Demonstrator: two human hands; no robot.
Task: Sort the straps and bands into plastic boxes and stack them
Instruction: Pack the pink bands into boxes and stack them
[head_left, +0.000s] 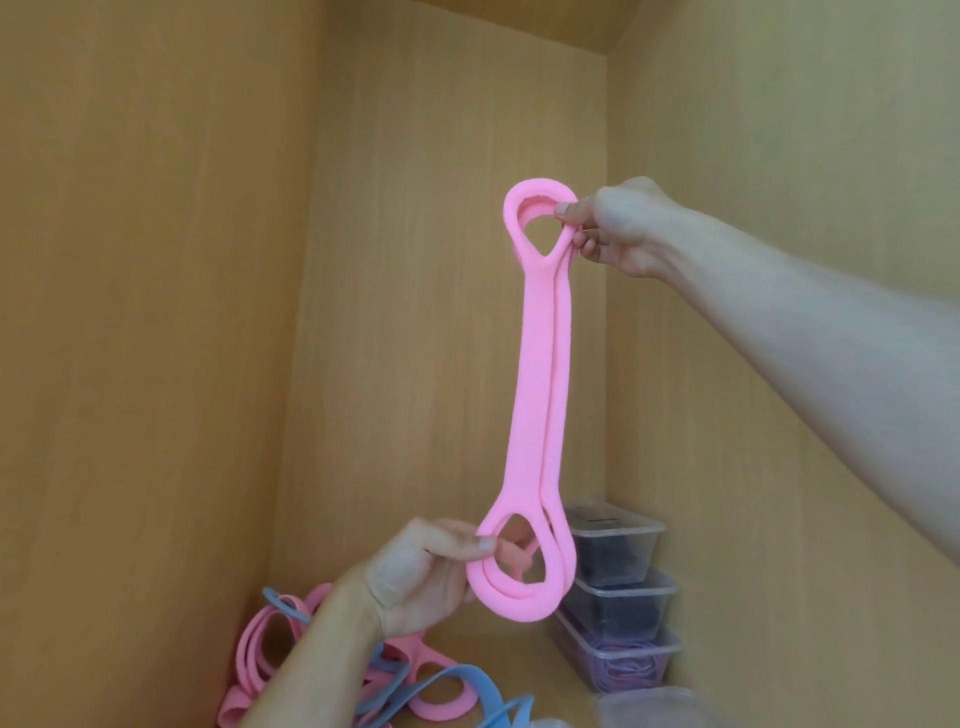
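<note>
Two pink straps (540, 374), one laid against the other, hang between the fingers of the right hand (618, 228) above and those of the left hand (415, 577) below. Right of the left fingers three lidded plastic boxes (618, 597) stand in one stack, with a fourth box (644, 706) partly in view below it. Beneath the left fingers lies a pile (291, 654) of pink and blue bands, too tangled to count.

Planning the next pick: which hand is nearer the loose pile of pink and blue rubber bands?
Left. The left hand is just above the pile, pinching the lower loop of the pink rubber strap; the right hand holds its upper loop, far higher.
</note>
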